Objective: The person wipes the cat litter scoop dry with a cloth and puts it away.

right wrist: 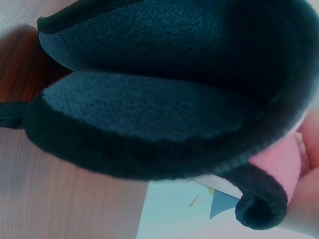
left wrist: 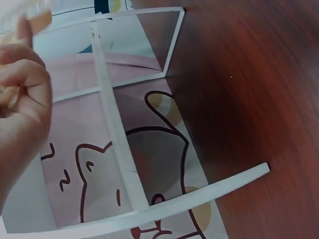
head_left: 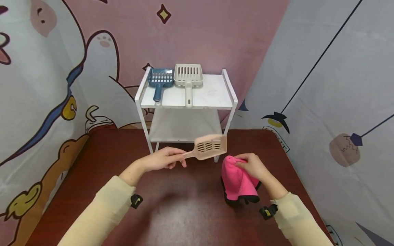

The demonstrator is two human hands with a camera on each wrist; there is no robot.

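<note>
My left hand (head_left: 164,159) pinches the thin handle of a beige litter scoop (head_left: 204,153), its slotted head pointing right in front of the shelf. In the left wrist view only part of that hand (left wrist: 22,84) shows at the left edge. On the right, my right hand (head_left: 250,165) grips the top of a soft pink fleece hat (head_left: 232,181) with black edging, low over the dark red table. The right wrist view looks into its dark, fuzzy lining (right wrist: 149,107), and a black strap (right wrist: 12,114) sticks out on the left; fingers (right wrist: 306,189) show at the right edge.
A white two-tier shelf (head_left: 212,94) stands at the table's back. On its top lie a blue litter scoop (head_left: 160,80) and an off-white litter scoop (head_left: 188,82), handles toward me. Cartoon-printed cloth (head_left: 215,37) hangs behind and beside the dark red table (head_left: 181,218).
</note>
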